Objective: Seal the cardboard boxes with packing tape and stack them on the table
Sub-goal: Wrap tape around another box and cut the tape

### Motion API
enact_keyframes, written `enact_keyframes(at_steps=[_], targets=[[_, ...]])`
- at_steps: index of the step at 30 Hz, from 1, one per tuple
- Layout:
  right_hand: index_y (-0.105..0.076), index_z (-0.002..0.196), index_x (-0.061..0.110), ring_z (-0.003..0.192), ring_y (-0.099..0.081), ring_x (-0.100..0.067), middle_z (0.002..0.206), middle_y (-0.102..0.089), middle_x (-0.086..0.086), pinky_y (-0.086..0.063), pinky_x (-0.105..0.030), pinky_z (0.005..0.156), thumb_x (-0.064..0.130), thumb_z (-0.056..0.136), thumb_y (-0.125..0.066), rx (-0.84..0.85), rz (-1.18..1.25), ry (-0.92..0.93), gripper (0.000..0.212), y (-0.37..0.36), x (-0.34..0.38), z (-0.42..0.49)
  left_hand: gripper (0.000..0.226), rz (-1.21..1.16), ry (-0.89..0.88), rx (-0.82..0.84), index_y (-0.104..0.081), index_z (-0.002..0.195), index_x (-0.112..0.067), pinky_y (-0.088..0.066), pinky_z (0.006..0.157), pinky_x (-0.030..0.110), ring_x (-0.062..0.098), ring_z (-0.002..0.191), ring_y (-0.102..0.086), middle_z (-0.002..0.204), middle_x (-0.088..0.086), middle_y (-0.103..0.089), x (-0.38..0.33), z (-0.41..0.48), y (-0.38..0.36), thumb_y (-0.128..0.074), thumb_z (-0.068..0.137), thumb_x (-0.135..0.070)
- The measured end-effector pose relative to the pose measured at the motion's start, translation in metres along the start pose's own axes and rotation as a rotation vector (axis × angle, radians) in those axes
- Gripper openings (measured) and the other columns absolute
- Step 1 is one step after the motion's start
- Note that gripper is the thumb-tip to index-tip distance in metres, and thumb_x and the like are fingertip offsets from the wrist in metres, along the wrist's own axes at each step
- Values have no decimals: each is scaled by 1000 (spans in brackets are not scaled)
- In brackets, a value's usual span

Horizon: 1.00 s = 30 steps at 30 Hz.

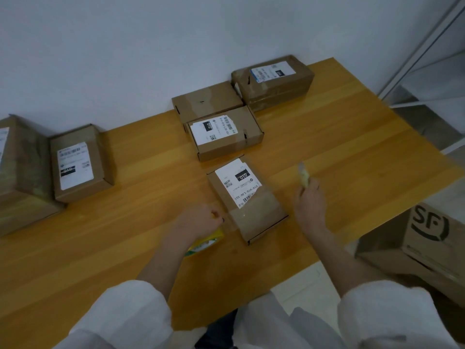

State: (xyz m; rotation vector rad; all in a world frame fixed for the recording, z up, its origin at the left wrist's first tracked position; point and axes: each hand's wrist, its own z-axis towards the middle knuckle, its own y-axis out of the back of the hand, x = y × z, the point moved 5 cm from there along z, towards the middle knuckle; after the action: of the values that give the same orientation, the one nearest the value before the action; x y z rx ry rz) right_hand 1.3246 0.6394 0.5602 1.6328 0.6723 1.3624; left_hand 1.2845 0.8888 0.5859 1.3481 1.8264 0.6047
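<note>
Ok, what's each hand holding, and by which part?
The left hand seems to grip the yellow tape roll, its hold hidden underneath; the right hand pinches the lower end of a small yellowish object, too blurred to identify.

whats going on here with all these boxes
A person is taping the nearest box on the wooden table. The left hand holds a yellow-green tape roll at its near corner; the right hand pinches a small yellowish item, too blurred to name. Tape already crosses the box's near end. Other boxes lie farther back.
</note>
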Motion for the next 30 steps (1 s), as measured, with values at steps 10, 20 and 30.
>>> enact_keyframes(at_steps=[10,20,30], targets=[[-49,104,3,105,-64,-43,105,-68,-22,-55,-47,82,6,74,-77,135,-96,476,41,-57,94,-51,23,-173,-46,176,-52,111,-25,-41,55,8,18,88,-53,106,5,-62,0,-3,-3,-53,92,-38],[-36,144,4,143,-30,-29,148,-39,-19,-21,-34,115,14,100,-41,172,-30,403,45,-61,87,-58,54,55,46,278,-43,138,-18,-38,90,26,21,122,-48,140,7,-48,42,-9,-4,-43,95,-51],[-48,129,2,117,-55,-35,126,-58,-21,-46,-38,93,14,101,-41,210,60,372,31,-55,87,-52,33,18,95,48,-60,118,-21,-39,74,28,23,102,-54,115,9,-59,44,-16,-8,-44,97,-40]])
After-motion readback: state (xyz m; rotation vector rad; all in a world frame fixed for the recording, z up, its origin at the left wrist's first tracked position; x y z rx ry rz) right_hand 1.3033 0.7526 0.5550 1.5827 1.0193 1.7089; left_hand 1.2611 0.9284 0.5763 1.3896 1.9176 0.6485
